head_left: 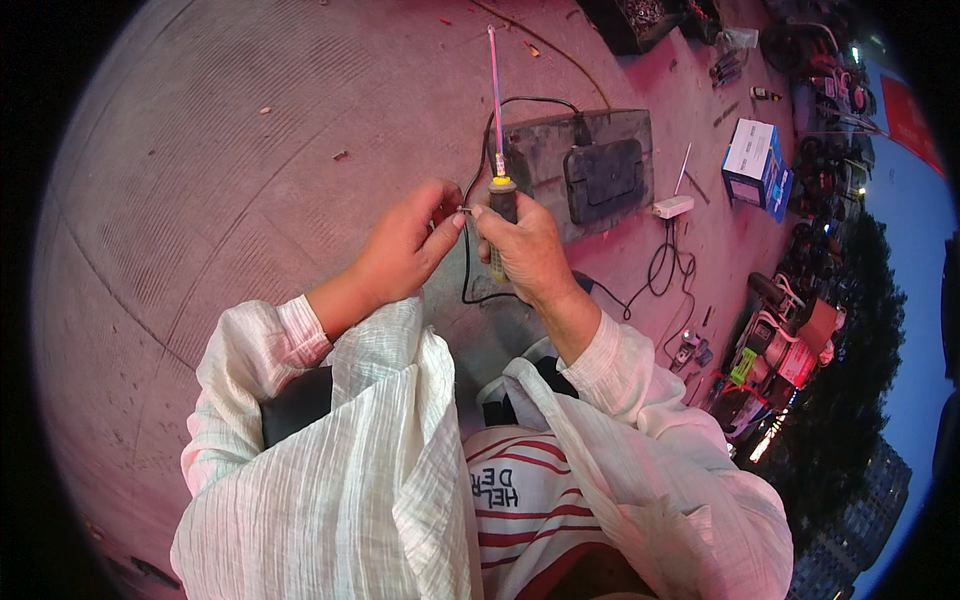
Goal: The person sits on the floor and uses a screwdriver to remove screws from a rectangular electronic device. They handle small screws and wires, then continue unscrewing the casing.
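Note:
My right hand is closed around the dark grip of a long screwdriver. Its thin shaft points away from me, and a yellow collar sits at the top of the handle. My left hand is closed in a pinch, thumb against fingers. A tiny metal piece shows between the two hands' fingertips; it looks like a screw, but it is too small to be sure. Just beyond my right hand lies a dusty dark rectangular case with a raised black panel and a black cable.
Right of the case stand a white power strip with black cords and a blue-and-white cardboard box. A dark bin of metal bits is at the far side. Scooters line the right edge. Ribbed concrete floor spreads left.

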A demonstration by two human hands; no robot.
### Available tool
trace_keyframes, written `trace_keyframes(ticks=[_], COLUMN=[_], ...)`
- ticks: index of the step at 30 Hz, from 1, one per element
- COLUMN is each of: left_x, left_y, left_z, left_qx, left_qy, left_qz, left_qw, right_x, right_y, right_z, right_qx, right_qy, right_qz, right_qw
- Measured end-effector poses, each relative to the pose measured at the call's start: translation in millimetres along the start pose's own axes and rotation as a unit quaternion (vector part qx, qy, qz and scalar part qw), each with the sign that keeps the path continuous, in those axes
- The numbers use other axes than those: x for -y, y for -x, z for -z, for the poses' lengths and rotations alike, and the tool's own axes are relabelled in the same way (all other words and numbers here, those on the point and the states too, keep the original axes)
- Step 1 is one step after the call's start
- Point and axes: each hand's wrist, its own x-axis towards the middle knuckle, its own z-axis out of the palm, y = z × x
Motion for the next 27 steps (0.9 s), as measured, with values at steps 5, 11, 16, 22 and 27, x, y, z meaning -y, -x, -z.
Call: trace_keyframes(ticks=[5, 11, 16, 22, 27], left_x=[26, 4, 8, 6, 15], left_y=[0, -1, -2, 0, -1], left_z=[4, -5, 4, 2, -1], left_qx=[0.056, -0.017, 0.062, 0.043, 0.051], left_qy=[0.103, 0.071, 0.155, 0.112, 0.164], left_qz=[0.159, 0.047, 0.236, 0.150, 0.218], left_qw=[0.980, 0.996, 0.957, 0.981, 0.961], right_x=[-3, -4, -9, -11, -14], right_y=[0, -1, -2, -1, -2], right_z=[1, 2, -1, -1, 2], right_qx=[0.002, 0.021, 0.026, 0.029, 0.032], right_qy=[0.040, 0.017, 0.036, 0.019, 0.024], right_qz=[0.019, 0.008, 0.025, 0.016, 0.016], right_qw=[0.999, 1.000, 0.999, 0.999, 0.999])
